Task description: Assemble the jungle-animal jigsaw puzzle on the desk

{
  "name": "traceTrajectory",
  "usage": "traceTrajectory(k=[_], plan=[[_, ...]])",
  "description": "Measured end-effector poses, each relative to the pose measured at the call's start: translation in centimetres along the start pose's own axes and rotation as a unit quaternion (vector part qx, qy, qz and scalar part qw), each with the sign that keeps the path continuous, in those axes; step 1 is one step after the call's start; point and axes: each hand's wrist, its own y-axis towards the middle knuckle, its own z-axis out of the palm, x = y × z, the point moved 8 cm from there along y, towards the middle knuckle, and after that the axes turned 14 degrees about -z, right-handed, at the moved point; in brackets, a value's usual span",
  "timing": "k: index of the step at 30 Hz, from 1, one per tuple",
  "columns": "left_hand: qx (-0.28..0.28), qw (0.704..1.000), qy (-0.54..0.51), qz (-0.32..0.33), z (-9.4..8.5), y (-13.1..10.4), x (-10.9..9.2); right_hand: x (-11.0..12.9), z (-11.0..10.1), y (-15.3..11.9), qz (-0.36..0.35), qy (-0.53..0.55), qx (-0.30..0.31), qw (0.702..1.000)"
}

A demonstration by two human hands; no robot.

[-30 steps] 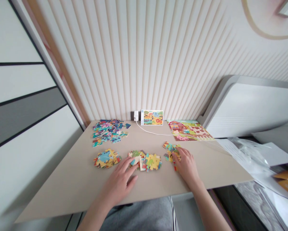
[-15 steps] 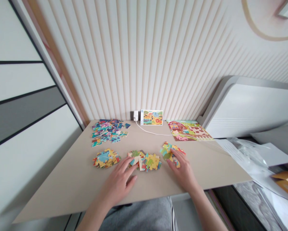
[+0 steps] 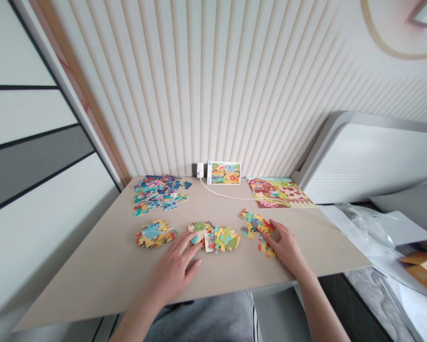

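right hand (image 3: 286,244) at the edge of a loose spread of puzzle pieces (image 3: 256,223)

the right hand has thumb and forefinger partly parted, their tips on or just beside pieces at the spread's right edge; whether one is pinched, i cannot tell. the left hand (image 3: 179,263) lies low, fingers loosely fanned, gripping nothing that shows, fingertips at the left end of the middle heap (image 3: 220,238).

handling the spread well, i judge, calls for a light touch: slide one piece clear by its edge, then lift, rather than raking the overlapping ones. the left hand could serve as a stop for its heap.

the spread lies right of the middle heap, its long axis slanting from far left to near right; single pieces point no clear way. the middle heap runs left to right.

farther out: the left heap (image 3: 154,232), a blue-purple pile (image 3: 159,190) behind it, a picture card (image 3: 224,173) upright by the wall (image 3: 220,85), and a farm picture (image 3: 280,190) flat on the table (image 3: 128,266).
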Motion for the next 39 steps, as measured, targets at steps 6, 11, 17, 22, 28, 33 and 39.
traceTrajectory(k=[6, 11, 17, 22, 28, 33, 39], plan=[[-0.004, 1.000, 0.002, 0.003, -0.1, 0.0, -0.2, 0.2, -0.4, -0.2, 0.026, 0.035, -0.025, 0.999], [0.001, 1.000, 0.004, 0.004, -0.1, -0.1, -0.2, -1.2, -1.6, -0.6, 0.066, 0.119, -0.105, 0.985], [0.004, 1.000, 0.004, 0.001, 0.0, 0.0, -0.1, -0.8, -3.4, -2.3, 0.039, 0.147, -0.107, 0.983], [0.006, 1.000, 0.011, 0.003, 0.0, 0.0, -0.1, 1.6, -2.0, -4.0, -0.031, 0.059, 0.079, 0.995], [0.014, 1.000, 0.011, -0.001, 0.3, 0.1, 0.0, 1.3, -1.8, -4.3, -0.004, 0.013, 0.108, 0.994], [0.010, 1.000, -0.003, -0.001, 0.1, 0.1, 0.0, 2.9, -1.8, -3.8, -0.028, 0.017, 0.121, 0.992], [-0.002, 1.000, -0.018, -0.004, -0.1, 0.1, 0.1, 4.2, -1.0, -3.7, -0.074, -0.022, 0.095, 0.992]])
